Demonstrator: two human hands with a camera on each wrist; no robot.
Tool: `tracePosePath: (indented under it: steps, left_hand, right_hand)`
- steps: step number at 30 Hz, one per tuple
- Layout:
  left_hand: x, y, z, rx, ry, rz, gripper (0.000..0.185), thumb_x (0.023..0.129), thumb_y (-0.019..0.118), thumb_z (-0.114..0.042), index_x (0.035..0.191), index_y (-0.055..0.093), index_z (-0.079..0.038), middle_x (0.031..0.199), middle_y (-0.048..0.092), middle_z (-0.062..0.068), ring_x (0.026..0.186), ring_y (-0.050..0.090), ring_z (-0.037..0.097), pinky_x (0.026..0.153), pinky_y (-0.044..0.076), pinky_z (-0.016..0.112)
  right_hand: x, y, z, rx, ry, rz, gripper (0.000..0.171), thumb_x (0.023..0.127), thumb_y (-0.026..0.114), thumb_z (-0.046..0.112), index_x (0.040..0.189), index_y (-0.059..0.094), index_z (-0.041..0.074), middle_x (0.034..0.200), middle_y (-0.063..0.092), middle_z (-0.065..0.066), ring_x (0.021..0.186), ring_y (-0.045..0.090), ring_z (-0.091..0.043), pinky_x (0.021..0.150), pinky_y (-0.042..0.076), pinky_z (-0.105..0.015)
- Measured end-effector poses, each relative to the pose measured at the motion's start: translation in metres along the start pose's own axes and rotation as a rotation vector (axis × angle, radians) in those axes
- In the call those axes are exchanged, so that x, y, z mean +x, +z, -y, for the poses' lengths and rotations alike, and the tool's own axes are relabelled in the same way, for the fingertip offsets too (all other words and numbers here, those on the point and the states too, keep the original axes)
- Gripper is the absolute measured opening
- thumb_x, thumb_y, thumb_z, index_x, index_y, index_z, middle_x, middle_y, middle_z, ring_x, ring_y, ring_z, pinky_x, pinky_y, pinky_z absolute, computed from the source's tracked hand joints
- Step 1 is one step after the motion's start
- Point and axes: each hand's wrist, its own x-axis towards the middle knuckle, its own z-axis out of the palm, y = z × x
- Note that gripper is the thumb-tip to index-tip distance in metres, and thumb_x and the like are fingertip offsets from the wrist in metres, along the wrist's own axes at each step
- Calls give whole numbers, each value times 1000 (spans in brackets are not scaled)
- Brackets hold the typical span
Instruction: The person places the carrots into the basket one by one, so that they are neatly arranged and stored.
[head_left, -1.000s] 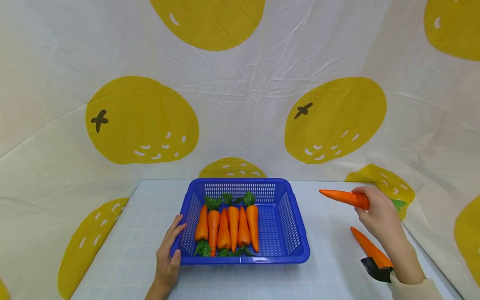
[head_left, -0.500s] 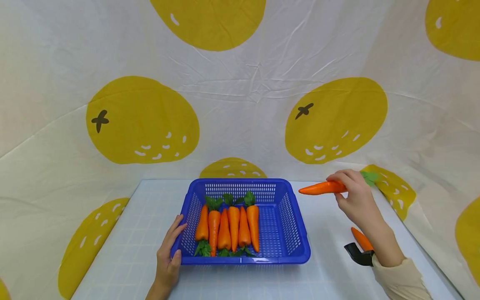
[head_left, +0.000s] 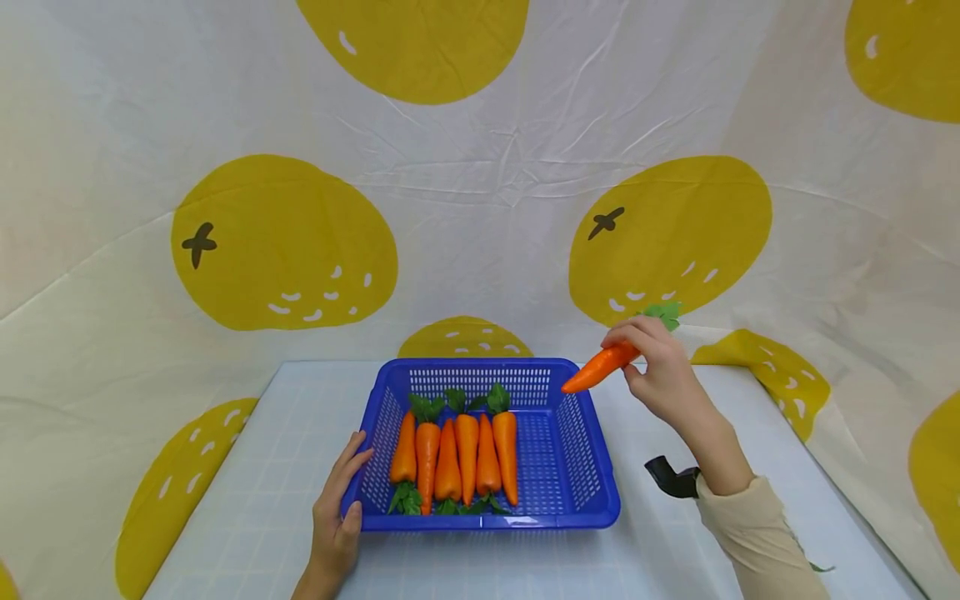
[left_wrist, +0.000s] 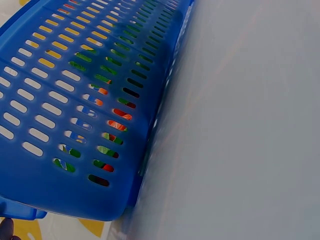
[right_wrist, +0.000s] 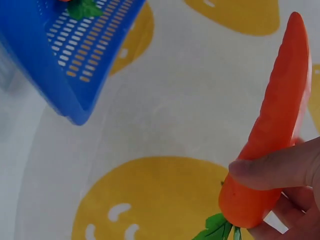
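Note:
A blue slotted basket (head_left: 585, 467) stands in the middle of the pale table and holds several orange carrots (head_left: 457, 454) laid side by side. My left hand (head_left: 339, 508) grips the basket's near left corner, thumb on the rim. The left wrist view shows only the basket wall (left_wrist: 85, 100) close up. My right hand (head_left: 652, 367) holds one more carrot (head_left: 600, 367) in the air above the basket's far right corner, tip pointing down-left, green leaves (head_left: 662, 313) up. In the right wrist view my thumb (right_wrist: 275, 170) presses on that carrot (right_wrist: 272, 130).
The white table (head_left: 262, 500) is walled on all sides by a cloth backdrop (head_left: 480, 183) printed with big yellow fruits. A black wrist mount (head_left: 670, 477) sits under my right forearm. Bare tabletop lies left and right of the basket.
My right hand has lifted the carrot from the table's right side and carried it up and left toward the basket, tilting its tip down. A second carrot on the table is now hidden.

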Motion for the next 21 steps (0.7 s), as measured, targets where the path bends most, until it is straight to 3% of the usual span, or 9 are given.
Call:
tracePosePath:
  steps: [16, 21]
  left_hand:
    - [-1, 0, 2, 7, -12, -2, 49, 91, 44, -8, 139, 54, -3, 152, 41, 19, 145, 33, 28, 111, 29, 18]
    - [-1, 1, 3, -34, 35, -13, 47, 92, 44, -9, 137, 54, 3, 150, 42, 24, 144, 33, 32, 113, 29, 20]
  right_hand:
    - [25, 54, 2, 215, -192, 133, 48, 63, 64, -28, 93, 69, 9, 109, 67, -10, 111, 57, -30, 95, 50, -52]
    - [24, 73, 3, 239, -254, 205, 49, 63, 63, -27, 94, 70, 10, 109, 69, -11, 111, 57, -32, 96, 49, -54]
